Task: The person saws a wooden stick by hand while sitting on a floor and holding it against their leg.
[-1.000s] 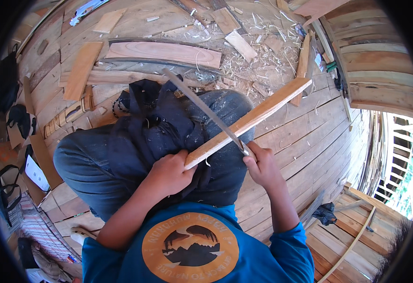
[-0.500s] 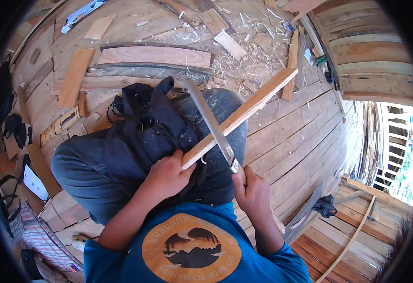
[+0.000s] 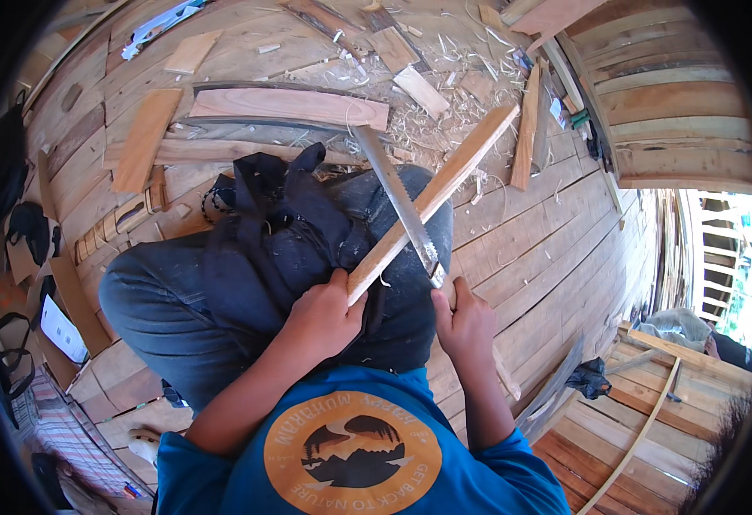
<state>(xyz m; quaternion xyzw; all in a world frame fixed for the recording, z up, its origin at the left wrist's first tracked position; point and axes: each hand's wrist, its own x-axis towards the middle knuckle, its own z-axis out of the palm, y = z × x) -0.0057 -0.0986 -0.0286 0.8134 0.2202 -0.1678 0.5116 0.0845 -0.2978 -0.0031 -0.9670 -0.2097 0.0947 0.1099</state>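
Observation:
A long, narrow wooden strip (image 3: 470, 163) slants across my lap, its far end up and to the right. My left hand (image 3: 326, 316) is closed around its near end, beside the dark cloth (image 3: 264, 249) on my thighs. In my right hand (image 3: 467, 322) is the handle of a hand saw (image 3: 386, 180), gripped with the thumb along it. The saw's toothed metal blade crosses the strip near the middle, pointing up and left. A thin curl of wood hangs under the strip. Whether the teeth bite into the wood, I cannot tell.
Beyond my knees lie a broad board (image 3: 290, 105), a shorter plank (image 3: 148, 142) and many shavings (image 3: 410, 133). An opened cardboard box (image 3: 75, 313) stands at left. On the right are a plank panel (image 3: 676, 94), a low wooden frame (image 3: 650, 403) and grey and dark cloth (image 3: 680, 326).
The saw and my right hand have shifted slightly up and right. The strip has turned a little more upright. Grey and dark cloth has appeared at the right edge.

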